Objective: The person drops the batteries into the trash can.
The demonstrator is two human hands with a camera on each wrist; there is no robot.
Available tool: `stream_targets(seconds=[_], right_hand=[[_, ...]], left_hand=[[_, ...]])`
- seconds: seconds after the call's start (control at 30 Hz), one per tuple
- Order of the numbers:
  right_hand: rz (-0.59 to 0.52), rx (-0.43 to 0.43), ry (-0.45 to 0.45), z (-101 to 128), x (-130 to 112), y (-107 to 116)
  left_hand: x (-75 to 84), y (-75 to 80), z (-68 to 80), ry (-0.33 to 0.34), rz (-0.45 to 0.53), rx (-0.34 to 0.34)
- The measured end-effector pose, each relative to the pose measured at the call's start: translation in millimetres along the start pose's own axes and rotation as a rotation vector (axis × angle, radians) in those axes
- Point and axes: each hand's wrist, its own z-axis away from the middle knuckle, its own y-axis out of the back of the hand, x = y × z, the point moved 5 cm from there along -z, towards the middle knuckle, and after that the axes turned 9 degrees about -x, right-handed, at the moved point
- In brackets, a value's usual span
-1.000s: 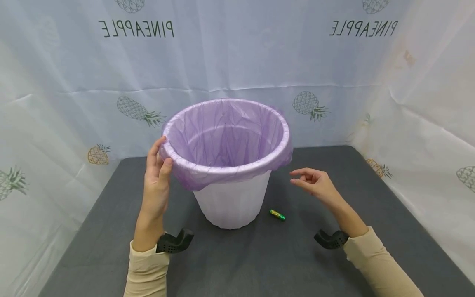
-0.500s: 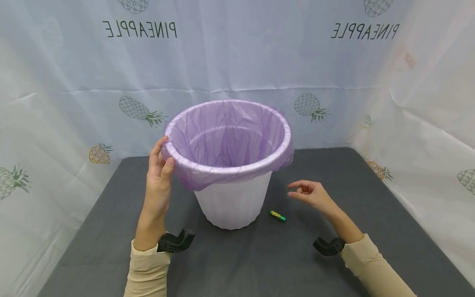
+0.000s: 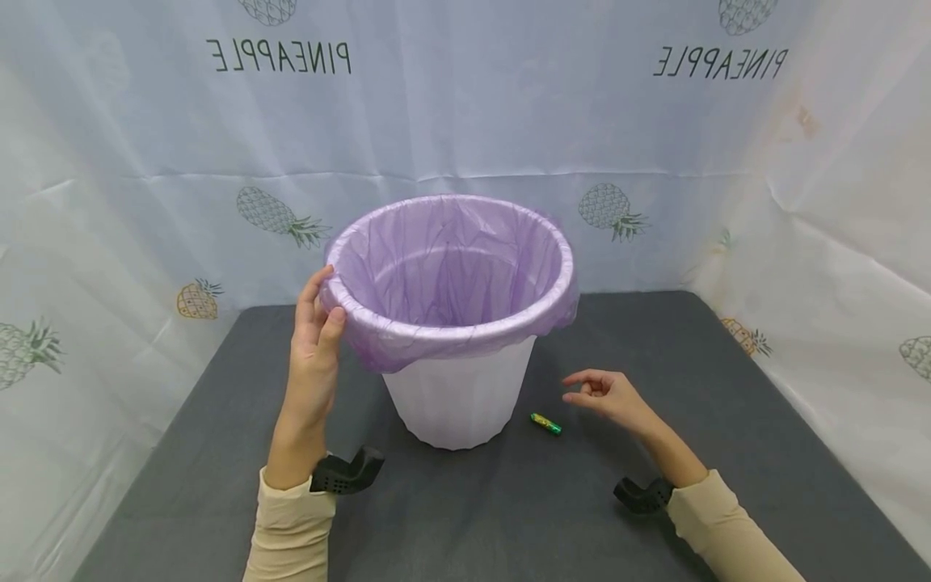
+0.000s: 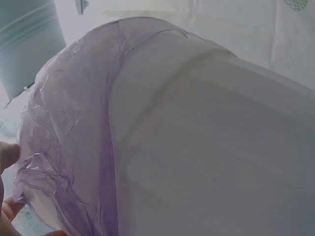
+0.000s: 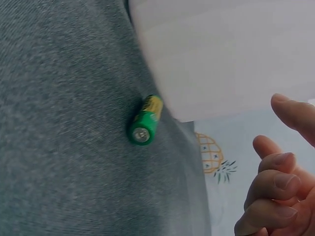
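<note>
- Battery (image 3: 545,423) lies on table (image 3: 218,453), at 8 o'clock from right hand (image 3: 607,394), near; long axis runs 10-to-4.
- Right grip loosely apart, empty.
- Left hand (image 3: 314,339) clasps bin (image 3: 454,388) rim, farther off.

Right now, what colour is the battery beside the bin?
Green with a yellow band, the battery shows best in the right wrist view.
</note>
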Motion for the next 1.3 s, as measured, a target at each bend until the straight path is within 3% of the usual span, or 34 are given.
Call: stream_targets(seconds=[0.47,0.9,1.3], right_hand=[[0.041,-0.157,-0.043,0,23,-13],[0.035,-0.159,-0.005,-4,32,-20],[0.073,-0.136,-0.062,-7,34,-24]], left_hand=[[-2.8,0.7,-1.0,0.008,0.000,0.008],[-1.8,0.3,-0.3,-0.002,-0.001,0.019],[-0.5,-0.2,-1.0,0.007,0.000,0.019]])
